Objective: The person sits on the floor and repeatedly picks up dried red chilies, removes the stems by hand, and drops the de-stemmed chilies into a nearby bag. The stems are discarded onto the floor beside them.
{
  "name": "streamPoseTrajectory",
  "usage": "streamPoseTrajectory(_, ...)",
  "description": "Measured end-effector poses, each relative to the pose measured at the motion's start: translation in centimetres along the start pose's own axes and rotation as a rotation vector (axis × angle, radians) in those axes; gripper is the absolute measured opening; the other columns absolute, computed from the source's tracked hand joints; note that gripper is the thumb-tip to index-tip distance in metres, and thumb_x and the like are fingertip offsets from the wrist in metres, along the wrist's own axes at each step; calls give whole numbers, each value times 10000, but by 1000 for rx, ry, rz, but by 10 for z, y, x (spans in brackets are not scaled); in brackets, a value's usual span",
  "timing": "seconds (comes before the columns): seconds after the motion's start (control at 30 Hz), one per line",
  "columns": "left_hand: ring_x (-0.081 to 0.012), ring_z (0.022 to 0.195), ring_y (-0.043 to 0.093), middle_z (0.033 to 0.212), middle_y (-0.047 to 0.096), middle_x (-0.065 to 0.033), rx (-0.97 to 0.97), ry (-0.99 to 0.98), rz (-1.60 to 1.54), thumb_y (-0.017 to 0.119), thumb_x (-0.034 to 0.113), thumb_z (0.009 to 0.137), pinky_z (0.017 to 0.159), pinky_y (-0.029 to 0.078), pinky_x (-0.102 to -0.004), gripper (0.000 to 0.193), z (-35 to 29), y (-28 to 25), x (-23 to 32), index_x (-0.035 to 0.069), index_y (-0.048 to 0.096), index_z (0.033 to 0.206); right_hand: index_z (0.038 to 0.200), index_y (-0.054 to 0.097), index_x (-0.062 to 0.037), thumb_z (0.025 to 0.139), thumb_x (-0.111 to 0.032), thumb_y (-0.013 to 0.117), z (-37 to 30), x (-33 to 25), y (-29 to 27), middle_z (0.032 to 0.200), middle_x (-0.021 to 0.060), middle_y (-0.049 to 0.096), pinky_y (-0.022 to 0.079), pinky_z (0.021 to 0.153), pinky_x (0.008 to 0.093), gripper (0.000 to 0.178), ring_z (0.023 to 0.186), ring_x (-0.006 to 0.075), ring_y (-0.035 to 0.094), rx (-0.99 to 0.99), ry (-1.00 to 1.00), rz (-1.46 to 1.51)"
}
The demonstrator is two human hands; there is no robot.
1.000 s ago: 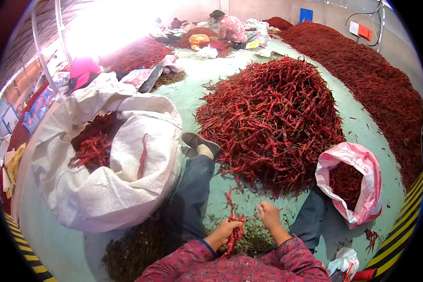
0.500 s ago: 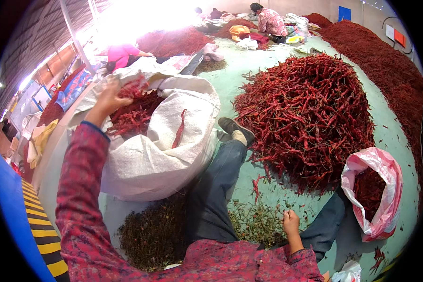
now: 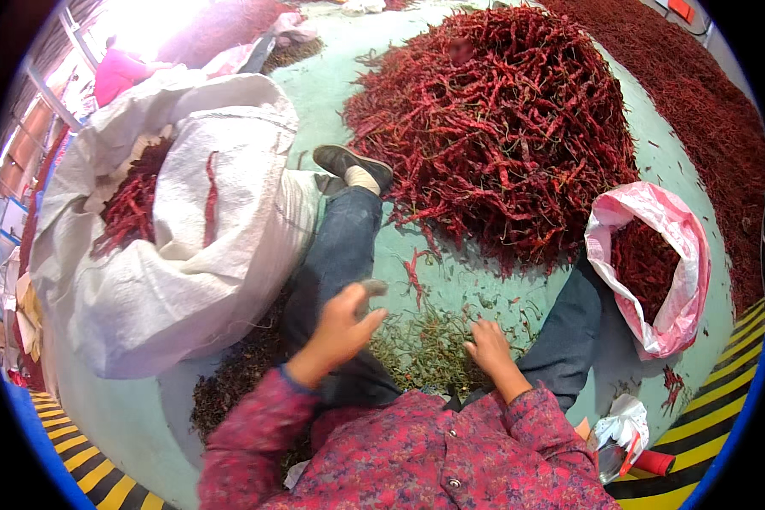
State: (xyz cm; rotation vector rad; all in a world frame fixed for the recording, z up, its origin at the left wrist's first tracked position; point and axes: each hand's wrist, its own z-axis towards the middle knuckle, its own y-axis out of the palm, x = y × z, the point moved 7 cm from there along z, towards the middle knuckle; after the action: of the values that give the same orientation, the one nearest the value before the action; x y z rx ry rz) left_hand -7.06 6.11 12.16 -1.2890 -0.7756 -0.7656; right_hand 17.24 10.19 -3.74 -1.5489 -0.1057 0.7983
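Green floor (image 3: 484, 280): one chilli heap (image 3: 501, 119), two sacks, two empty hands.

I sit on the green floor (image 3: 484, 280) with my legs spread. My left hand (image 3: 342, 325) hangs over my left thigh, fingers loosely curled, holding nothing I can make out. My right hand (image 3: 487, 347) rests on the heap of green stems (image 3: 425, 348) between my knees. Ahead lies the big pile of red chillies (image 3: 501, 127). A white sack (image 3: 187, 229) sits left, a pink bag (image 3: 654, 263) right, both holding chillies.
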Motion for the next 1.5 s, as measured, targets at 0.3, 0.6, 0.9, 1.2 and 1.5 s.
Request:
streamPoseTrajectory(0.3,-81,605,462,706,530,6,173,-603,-538,487,118,767,529,367,-224,136,3,131,-200,26,531,857,902,480,-57,676,-288,586,151,-31,72,886,161,532,423,658,398,340,838,310,508,-199,347,105)
streamPoseTrajectory(0.6,-105,624,493,713,554,-41,-19,-671,-460,508,167,781,535,382,-262,195,1,143,-195,4,527,887,750,523,-10,655,-205,594,191,-11,96,713,156,551,431,588,404,228,673,322,535,-218,141,90)
streamPoseTrajectory(0.9,-96,583,497,690,547,-39,10,-646,-607,439,252,826,519,395,-240,270,6,158,-207,2,541,834,706,543,-6,731,-180,547,140,-46,77,601,27,542,403,532,255,176,575,93,495,-396,134,684)
streamPoseTrajectory(1.2,-104,519,451,595,496,-21,-95,-484,-483,443,236,821,481,358,-260,233,4,168,-198,23,538,821,791,559,-1,722,-132,553,97,-48,49,636,50,547,412,563,255,148,588,128,505,-88,318,697)
streamPoseTrajectory(1.5,-38,516,337,578,405,48,-162,-420,-675,436,232,834,462,290,-200,216,-1,169,-177,42,495,748,712,536,-14,733,-129,555,88,-31,68,614,1,516,383,492,229,117,528,85,457,-221,437,977)
